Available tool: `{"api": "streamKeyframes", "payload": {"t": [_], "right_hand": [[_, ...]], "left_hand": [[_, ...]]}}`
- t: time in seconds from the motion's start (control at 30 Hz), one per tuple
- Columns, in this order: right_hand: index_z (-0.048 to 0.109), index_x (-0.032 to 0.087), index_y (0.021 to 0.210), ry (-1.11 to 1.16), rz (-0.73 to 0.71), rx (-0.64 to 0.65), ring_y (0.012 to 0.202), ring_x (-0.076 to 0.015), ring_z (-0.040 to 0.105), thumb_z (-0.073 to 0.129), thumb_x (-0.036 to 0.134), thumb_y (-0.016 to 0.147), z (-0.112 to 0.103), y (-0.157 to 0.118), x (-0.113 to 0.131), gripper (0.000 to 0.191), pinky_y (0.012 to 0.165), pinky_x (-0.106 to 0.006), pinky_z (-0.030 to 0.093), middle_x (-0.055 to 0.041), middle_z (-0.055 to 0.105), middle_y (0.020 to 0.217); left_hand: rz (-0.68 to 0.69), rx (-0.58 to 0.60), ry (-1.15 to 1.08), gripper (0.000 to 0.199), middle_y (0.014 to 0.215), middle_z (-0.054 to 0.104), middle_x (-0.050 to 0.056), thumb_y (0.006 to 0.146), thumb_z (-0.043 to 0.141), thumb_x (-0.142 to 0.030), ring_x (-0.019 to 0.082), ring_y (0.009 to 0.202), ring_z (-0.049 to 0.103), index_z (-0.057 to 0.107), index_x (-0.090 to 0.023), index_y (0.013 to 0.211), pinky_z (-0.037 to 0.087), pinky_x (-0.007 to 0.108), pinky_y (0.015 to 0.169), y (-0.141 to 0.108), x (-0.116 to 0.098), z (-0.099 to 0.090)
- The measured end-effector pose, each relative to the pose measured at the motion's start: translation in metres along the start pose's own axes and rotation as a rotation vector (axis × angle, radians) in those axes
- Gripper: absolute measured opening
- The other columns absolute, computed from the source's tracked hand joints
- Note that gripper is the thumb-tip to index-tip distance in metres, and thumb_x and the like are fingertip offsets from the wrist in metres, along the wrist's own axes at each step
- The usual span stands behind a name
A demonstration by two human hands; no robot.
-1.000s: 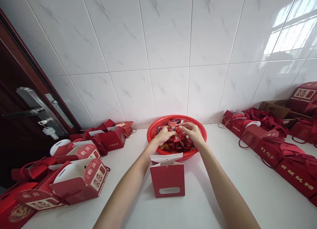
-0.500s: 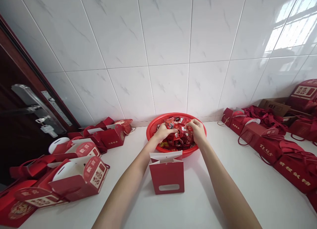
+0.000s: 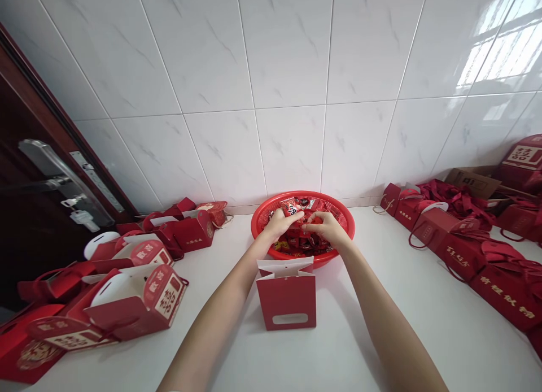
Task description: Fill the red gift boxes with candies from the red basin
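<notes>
A red plastic basket (image 3: 346, 222) stands by the wall with red-wrapped candies (image 3: 309, 242) in it. Over its left side, my left hand (image 3: 279, 223) is closed on a candy packet (image 3: 291, 207) with dark lettering. My right hand (image 3: 328, 228) is beside it above the pile, thumb and fingers pinched together, close to my left fingertips. What sits between the right fingers is too small to make out. In front of the basket a red paper gift box (image 3: 287, 301) stands upright, its top open and a pale oval window low on its front.
Several red gift boxes (image 3: 139, 301) crowd the left side near a dark door (image 3: 25, 194). More red boxes (image 3: 457, 256) line the right, with a cardboard box (image 3: 472, 183) behind them. A white tiled wall (image 3: 288, 149) rises behind the basket.
My right hand has moved left across the basket, closer to my left hand. The left hand stays almost in place, still with the packet. The gift box stands as before.
</notes>
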State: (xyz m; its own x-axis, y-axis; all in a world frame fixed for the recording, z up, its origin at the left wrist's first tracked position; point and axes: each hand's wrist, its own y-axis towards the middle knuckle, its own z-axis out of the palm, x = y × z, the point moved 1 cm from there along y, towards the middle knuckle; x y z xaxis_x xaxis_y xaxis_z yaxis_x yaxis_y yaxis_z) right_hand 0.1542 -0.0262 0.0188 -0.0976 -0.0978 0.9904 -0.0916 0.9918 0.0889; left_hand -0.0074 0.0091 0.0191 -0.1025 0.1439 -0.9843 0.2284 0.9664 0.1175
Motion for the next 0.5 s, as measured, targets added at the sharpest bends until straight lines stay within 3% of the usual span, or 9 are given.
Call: {"api": "streamKeyframes", "payload": {"t": [0.13, 0.3, 0.5], "right_hand": [[0.054, 0.02, 0.06, 0.021, 0.003, -0.063, 0.044, -0.0072, 0.039, 0.076, 0.033, 0.057, -0.0016, 0.0016, -0.0012, 0.026, 0.043, -0.022, 0.026, 0.0055, 0.055, 0.051], [0.047, 0.022, 0.059, 0.067, 0.0, -0.164, 0.041, -0.0056, 0.033, 0.072, 0.034, 0.061, -0.0056, 0.0047, -0.004, 0.028, 0.042, -0.021, 0.023, 0.0081, 0.047, 0.046], [0.052, 0.021, 0.061, 0.107, 0.005, -0.127, 0.04, -0.0057, 0.035, 0.078, 0.037, 0.057, -0.0042, 0.0056, -0.0067, 0.031, 0.041, -0.021, 0.023, 0.0069, 0.051, 0.047]], "left_hand": [[-0.032, -0.085, 0.006, 0.034, 0.084, 0.074, 0.005, 0.072, 0.077, -0.05, 0.026, 0.087, 0.068, 0.07, -0.019, 0.084, 0.052, 0.036, 0.08, 0.0009, 0.0015, -0.0008], [-0.046, -0.15, -0.005, 0.022, 0.077, 0.073, 0.005, 0.071, 0.072, -0.042, 0.027, 0.087, 0.066, 0.067, -0.02, 0.069, 0.049, 0.037, 0.079, 0.0052, 0.0021, -0.0024], [0.034, -0.147, -0.01, 0.028, 0.071, 0.069, 0.003, 0.069, 0.071, -0.045, 0.024, 0.084, 0.066, 0.062, -0.02, 0.061, 0.048, 0.035, 0.083, 0.0062, -0.0016, -0.003]]}}
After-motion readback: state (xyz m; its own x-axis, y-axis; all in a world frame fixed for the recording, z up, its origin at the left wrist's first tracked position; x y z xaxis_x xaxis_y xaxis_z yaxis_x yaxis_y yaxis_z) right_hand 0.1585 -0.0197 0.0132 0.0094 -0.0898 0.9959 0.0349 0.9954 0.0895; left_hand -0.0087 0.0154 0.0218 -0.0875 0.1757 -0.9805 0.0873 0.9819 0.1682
